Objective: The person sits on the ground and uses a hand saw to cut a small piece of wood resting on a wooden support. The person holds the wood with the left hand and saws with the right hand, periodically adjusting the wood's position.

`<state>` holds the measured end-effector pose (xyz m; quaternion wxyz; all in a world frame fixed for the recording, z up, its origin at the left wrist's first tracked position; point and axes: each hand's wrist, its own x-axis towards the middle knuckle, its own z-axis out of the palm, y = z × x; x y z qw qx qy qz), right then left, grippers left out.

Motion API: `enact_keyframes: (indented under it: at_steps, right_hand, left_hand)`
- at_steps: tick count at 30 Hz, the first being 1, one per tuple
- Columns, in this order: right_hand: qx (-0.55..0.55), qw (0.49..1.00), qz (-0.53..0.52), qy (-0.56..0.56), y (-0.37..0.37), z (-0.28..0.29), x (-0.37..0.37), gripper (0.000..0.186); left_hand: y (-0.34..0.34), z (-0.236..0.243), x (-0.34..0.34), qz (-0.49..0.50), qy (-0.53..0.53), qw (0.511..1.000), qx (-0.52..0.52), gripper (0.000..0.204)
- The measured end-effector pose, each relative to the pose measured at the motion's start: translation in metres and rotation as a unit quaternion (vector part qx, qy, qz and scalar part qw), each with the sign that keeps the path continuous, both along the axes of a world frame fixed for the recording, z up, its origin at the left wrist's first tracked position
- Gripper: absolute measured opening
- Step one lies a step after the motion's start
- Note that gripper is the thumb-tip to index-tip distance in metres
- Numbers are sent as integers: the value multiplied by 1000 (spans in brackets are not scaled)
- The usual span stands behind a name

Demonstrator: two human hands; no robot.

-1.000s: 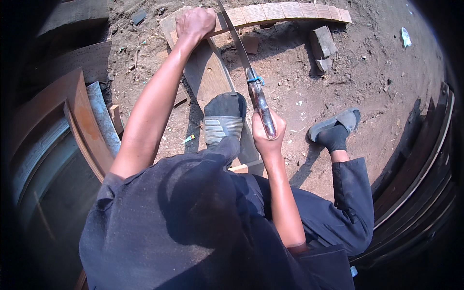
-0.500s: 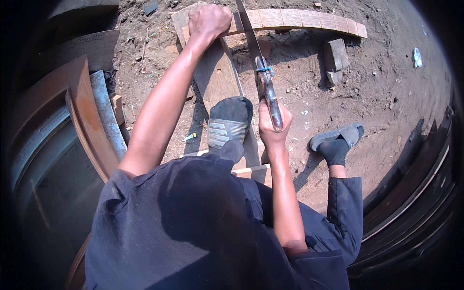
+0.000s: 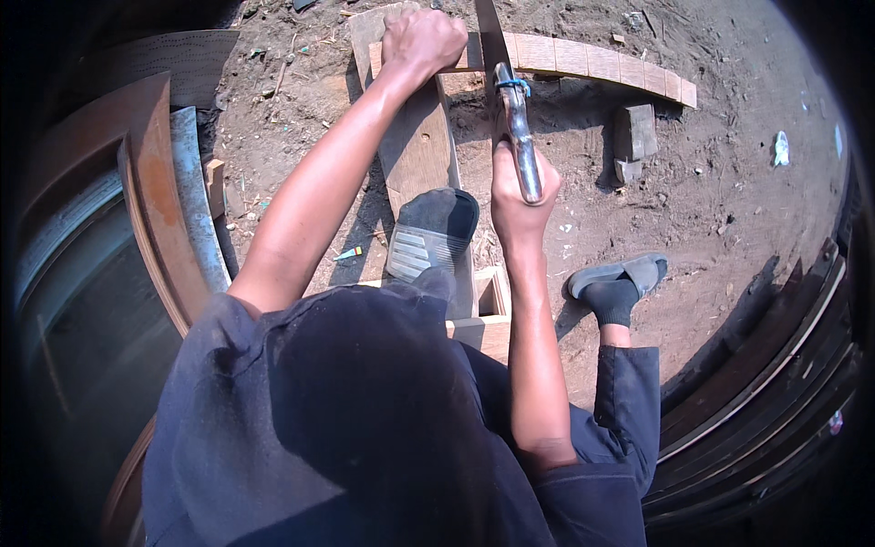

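A handsaw with a dark, worn handle (image 3: 519, 137) and a blue tie round it is in my right hand (image 3: 524, 201), the fingers wrapped round the grip. Its blade (image 3: 491, 35) points away from me and crosses a long wooden strip (image 3: 583, 60) marked with several cross lines. Just left of the blade, my left hand (image 3: 424, 44) is closed over the strip and presses it on a wooden plank (image 3: 415, 150). My left foot in a dark sandal (image 3: 428, 237) stands on the same plank.
A brown wooden frame (image 3: 155, 201) leans at the left beside a bluish board (image 3: 196, 201). Short blocks (image 3: 635, 134) lie on the dirt below the strip. My right sandal (image 3: 629, 272) is on the ground. Long dark boards (image 3: 747, 383) are stacked at the right.
My right hand has pushed the saw forward, away from me, across the strip. The left hand keeps its hold on the strip. The view has shifted slightly.
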<state>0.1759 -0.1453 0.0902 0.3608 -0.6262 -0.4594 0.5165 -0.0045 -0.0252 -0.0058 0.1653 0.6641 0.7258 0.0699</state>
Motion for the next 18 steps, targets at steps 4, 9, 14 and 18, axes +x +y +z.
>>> enact_keyframes:
  at_steps: [4, 9, 14, 18]
  right_hand:
    - [35, 998, 19, -38, -16, -2, 7, 14]
    - [3, 994, 38, -104, -92, 9, 33, 6]
    - [55, 998, 12, -28, 7, 1, -8, 16]
    - [8, 998, 23, -53, -18, 9, 5, 11]
  left_hand:
    - [6, 6, -3, 73, 0, 995, -74, 41]
    - [-1, -5, -3, 46, 10, 998, 31, 43]
    - [8, 16, 4, 96, -43, 984, -144, 41]
    - [9, 9, -1, 99, -22, 989, -104, 39]
